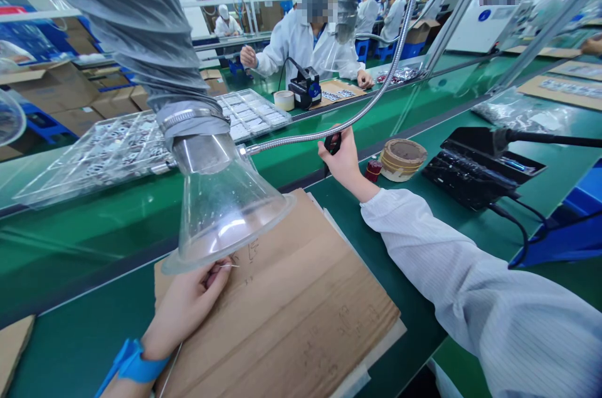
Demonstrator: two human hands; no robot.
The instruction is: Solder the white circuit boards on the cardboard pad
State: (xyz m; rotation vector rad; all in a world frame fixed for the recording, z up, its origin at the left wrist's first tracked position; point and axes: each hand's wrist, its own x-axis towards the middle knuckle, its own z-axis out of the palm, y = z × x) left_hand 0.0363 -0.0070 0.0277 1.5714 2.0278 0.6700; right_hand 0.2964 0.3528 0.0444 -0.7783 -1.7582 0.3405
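Observation:
My left hand [190, 301], with a blue band at the wrist, rests on a cardboard sheet [301, 298]. Its fingers are curled and pinch a thin white wire [234, 266], whose short end pokes out past the fingertips. A pale strand also shows below the wrist. Farther out, my right hand [345, 160] is raised at the bench's far edge, closed around a small black tool [333, 144] whose kind I cannot make out. A clear funnel-shaped hood [226, 204] hangs over the cardboard, partly covering the view near my left fingertips.
A flexible metal tube [301, 136] arches past my right hand. To the right are a dark red spool [373, 170], a tape roll [403, 160] and a black box [470, 166]. Clear trays [254, 115] lie across the green line, where a co-worker [301, 47] sits.

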